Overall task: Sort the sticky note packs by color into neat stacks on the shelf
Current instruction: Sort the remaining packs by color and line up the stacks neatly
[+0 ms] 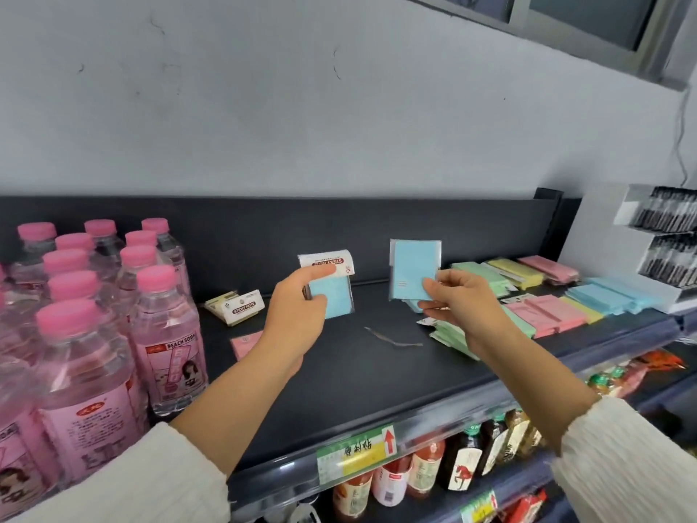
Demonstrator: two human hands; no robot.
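Observation:
My left hand (pixel 298 311) holds a blue sticky note pack (pixel 337 292) with a white header card, lifted above the dark shelf (pixel 358 371). My right hand (pixel 458 300) pinches a second blue pack (pixel 413 269) upright by its lower corner. Under the right hand lies a pile of green packs (pixel 450 335). To the right are mixed pink packs (pixel 543 313), a blue stack (pixel 603 296), and green (pixel 481 273), yellow (pixel 515 271) and pink packs (pixel 548 268) near the back. A yellow pack (pixel 235 305) and a pink pack (pixel 245 343) lie at the left.
Pink-capped peach soda bottles (pixel 113 318) crowd the shelf's left end. A white box of dark items (pixel 663 235) stands at the right. A thin strip of scrap (pixel 392 339) lies mid-shelf. Bottles (pixel 426 469) fill the lower shelf behind a price label (pixel 358 452).

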